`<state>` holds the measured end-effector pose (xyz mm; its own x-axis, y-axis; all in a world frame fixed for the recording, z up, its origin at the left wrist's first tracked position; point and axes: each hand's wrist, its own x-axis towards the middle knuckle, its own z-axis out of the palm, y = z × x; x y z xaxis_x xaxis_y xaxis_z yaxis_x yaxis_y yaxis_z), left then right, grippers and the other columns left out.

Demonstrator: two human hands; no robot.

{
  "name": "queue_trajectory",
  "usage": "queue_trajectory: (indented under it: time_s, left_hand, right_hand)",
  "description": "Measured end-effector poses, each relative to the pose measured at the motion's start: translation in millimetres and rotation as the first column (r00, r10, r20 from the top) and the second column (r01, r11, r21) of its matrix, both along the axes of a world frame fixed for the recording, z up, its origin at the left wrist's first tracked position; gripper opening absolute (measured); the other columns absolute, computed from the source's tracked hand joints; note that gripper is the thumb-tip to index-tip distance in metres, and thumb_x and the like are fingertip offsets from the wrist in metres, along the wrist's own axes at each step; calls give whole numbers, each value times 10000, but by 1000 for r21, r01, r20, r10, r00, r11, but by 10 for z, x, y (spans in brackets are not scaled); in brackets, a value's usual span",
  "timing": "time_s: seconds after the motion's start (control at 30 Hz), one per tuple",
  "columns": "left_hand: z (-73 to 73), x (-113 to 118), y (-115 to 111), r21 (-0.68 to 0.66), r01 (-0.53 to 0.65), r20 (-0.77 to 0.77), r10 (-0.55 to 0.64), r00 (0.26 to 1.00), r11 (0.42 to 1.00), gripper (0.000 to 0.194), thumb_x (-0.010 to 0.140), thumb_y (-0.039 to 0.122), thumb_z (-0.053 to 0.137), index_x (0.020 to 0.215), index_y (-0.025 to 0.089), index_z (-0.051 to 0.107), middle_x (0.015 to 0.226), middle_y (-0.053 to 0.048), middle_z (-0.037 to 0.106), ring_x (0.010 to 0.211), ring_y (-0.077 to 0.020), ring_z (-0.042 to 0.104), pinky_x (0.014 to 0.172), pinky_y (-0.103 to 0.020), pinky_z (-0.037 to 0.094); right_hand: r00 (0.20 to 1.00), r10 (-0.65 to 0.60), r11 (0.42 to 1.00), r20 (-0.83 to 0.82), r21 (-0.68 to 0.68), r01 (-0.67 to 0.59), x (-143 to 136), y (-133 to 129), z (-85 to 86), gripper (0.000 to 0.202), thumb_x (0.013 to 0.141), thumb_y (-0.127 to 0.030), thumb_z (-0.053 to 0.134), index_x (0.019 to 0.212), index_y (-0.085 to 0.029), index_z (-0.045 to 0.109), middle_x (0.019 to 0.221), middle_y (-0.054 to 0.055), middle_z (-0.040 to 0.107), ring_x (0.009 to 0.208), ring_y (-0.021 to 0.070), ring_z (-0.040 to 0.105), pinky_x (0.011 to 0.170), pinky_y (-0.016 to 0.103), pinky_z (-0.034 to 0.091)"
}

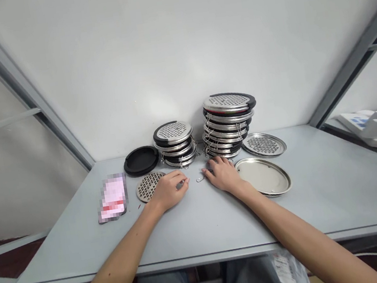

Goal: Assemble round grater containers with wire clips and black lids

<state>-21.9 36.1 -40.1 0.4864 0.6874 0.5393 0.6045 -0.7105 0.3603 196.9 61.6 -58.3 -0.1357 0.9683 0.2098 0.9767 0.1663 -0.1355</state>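
Observation:
My left hand (170, 189) rests on the grey table with its fingers curled, beside a round perforated disc (147, 186); whether it holds anything is hidden. My right hand (222, 173) lies palm down, fingers somewhat spread, over the table by a small wire clip (200, 179). Close to the right hand is a shallow round metal tray (262, 176). Behind the hands stand a shorter stack of round metal lids (175, 146) and a taller stack (229, 126), both with black rims and wire clips. A black round ring (141, 160) sits at the left of the shorter stack.
A phone-like object (112, 196), blurred out, lies at the left of the table (203, 238). Another perforated metal plate (264, 144) is at the right of the tall stack. Grey metal frame bars rise at both sides. Papers (373, 125) lie at the far right.

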Motion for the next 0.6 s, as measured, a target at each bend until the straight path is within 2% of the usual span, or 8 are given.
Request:
queue_trajectory:
  time_s: [0.17, 0.33, 0.4, 0.5, 0.6]
  left_hand:
    - [3, 2, 2, -3, 0, -3, 0, 1000, 1000, 189, 905, 206, 497, 800, 184, 652, 850, -44, 670, 778, -159, 626, 751, -283, 498]
    - [-8, -4, 4, -2, 3, -18, -3, 1000, 1000, 178, 901, 202, 498, 819, 182, 655, 864, -47, 673, 784, -162, 626, 745, -286, 498]
    - [-16, -7, 2, -2, 2, -17, -2, 1000, 1000, 171, 896, 195, 501, 832, 184, 659, 871, -45, 674, 787, -160, 627, 744, -285, 498]
    - [-26, -7, 2, -6, -1, -14, 1, 1000, 1000, 170, 893, 190, 502, 843, 189, 663, 875, -43, 674, 790, -159, 628, 748, -283, 498]
    - [-27, -3, 6, -16, 6, -15, -6, 1000, 1000, 155, 891, 200, 511, 864, 192, 664, 889, -42, 673, 804, -163, 632, 766, -287, 503]
  right_hand:
    - [998, 33, 999, -56, 7, -33, 44, 7, 34, 446, 949, -472, 384, 1164, -140, 590, 1209, 172, 550, 1138, 311, 495, 928, 414, 389]
    - [942, 262, 965, -210, 68, -253, 184, 42, 153, 359, 951, -345, 423, 1201, -138, 576, 1239, 130, 567, 1129, 225, 530, 967, 306, 386]
    - [923, 301, 954, -241, 67, -294, 240, 57, 205, 327, 954, -266, 396, 1196, -142, 578, 1202, 114, 602, 1085, 202, 559, 944, 278, 393]
    - [960, 202, 979, -193, 14, -203, 283, 62, 240, 320, 927, -185, 387, 1178, -144, 583, 1131, 112, 648, 1012, 211, 596, 867, 280, 409]
    - [990, 88, 994, -106, -57, -94, 264, 33, 214, 319, 922, -236, 420, 1184, -146, 579, 1153, 136, 642, 1003, 245, 609, 819, 303, 413]
